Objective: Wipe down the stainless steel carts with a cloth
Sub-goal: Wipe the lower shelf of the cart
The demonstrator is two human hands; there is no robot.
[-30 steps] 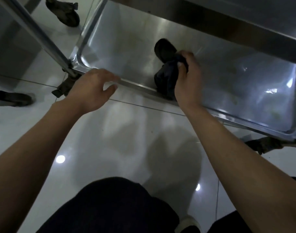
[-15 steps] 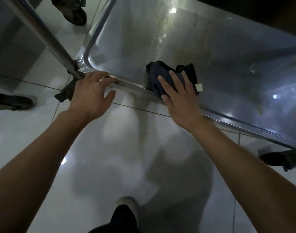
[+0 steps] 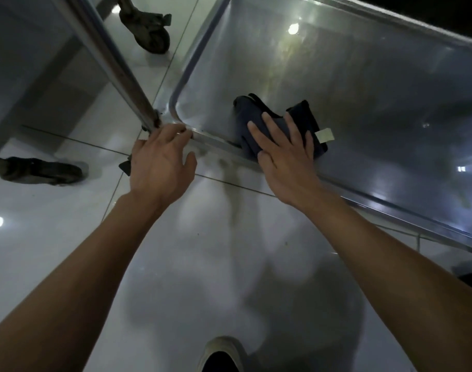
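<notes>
The low shelf of a stainless steel cart fills the upper right, its raised rim running from the near-left corner to the right edge. A dark blue folded cloth with a white tag lies on the shelf against the near rim. My right hand lies flat on the cloth, fingers straight and spread, pressing it down. My left hand rests on the shelf's near-left corner, fingertips curled over the rim beside the cart's upright post.
Glossy white floor tiles lie below the cart. A caster wheel stands at the top, another caster at the left. My shoe tip shows at the bottom. A dark upper shelf edge crosses the top right corner.
My right hand went from gripping the bunched cloth to pressing it flat on the shelf. My left hand reached forward onto the cart's corner rim. The view moved closer to the shelf.
</notes>
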